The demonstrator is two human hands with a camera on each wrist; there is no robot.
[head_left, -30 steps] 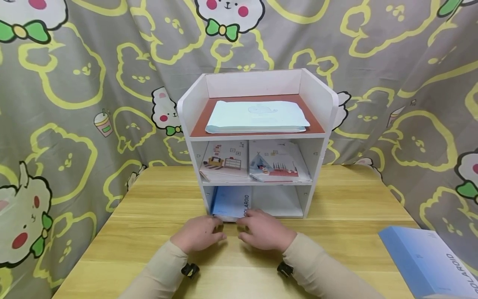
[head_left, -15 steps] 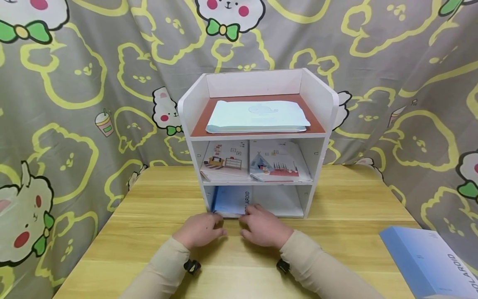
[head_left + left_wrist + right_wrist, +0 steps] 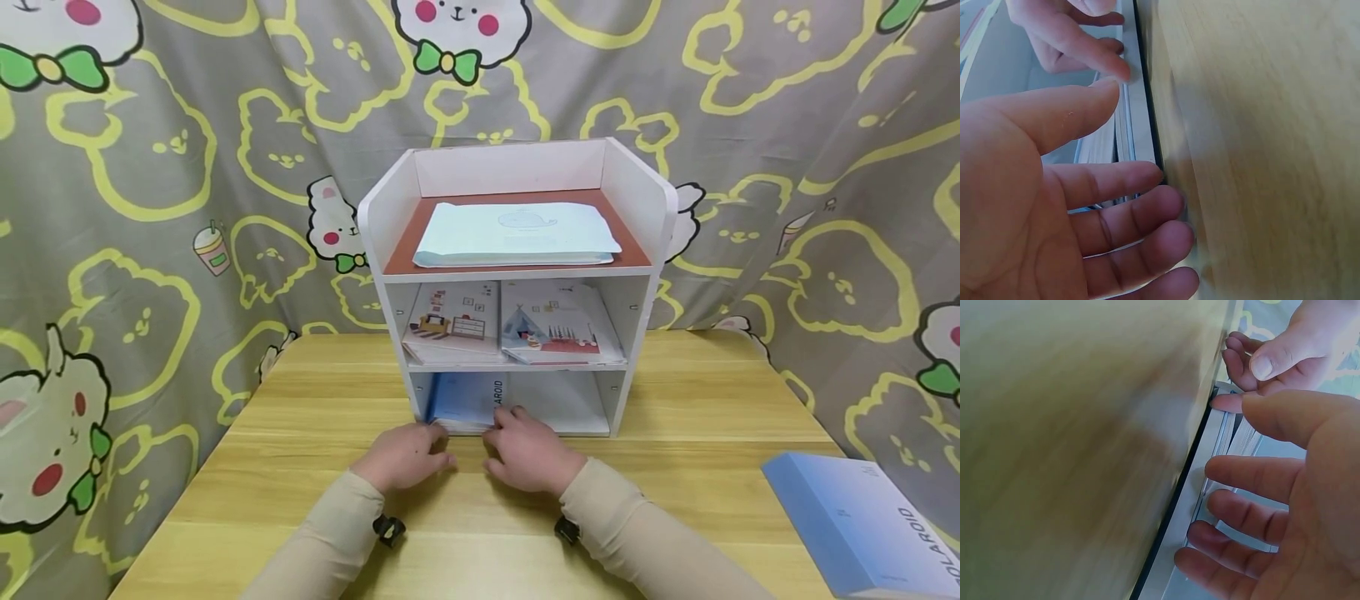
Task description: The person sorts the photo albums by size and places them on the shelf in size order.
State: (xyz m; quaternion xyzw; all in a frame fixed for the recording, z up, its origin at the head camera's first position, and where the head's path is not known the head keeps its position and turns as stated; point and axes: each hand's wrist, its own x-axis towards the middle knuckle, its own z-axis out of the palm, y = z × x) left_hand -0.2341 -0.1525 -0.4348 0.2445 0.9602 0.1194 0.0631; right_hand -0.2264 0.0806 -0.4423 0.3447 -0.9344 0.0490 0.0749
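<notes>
A blue book (image 3: 467, 400) lettered POLAROID lies flat at the left of the bottom compartment of a white shelf (image 3: 641, 333). At its front left corner is my left hand (image 3: 402, 457), fingers loosely bent at the shelf's front edge. My right hand (image 3: 531, 452) reaches over that edge, fingertips by the book's front right corner. Both wrist views show the fingers spread along the shelf's edge, curled round nothing. Page edges (image 3: 1244, 437) of the book appear between the hands in the right wrist view. Exact fingertip contact with the book is hard to tell.
A second blue POLAROID book (image 3: 862, 525) lies on the wooden table (image 3: 322, 392) at the right. Two illustrated books (image 3: 453, 321) fill the middle compartment. Pale blue booklets (image 3: 517, 233) lie on the top. A patterned curtain (image 3: 277, 183) hangs behind.
The blue book has slid a little deeper into the bottom compartment. Both hands have moved slightly forward with it.
</notes>
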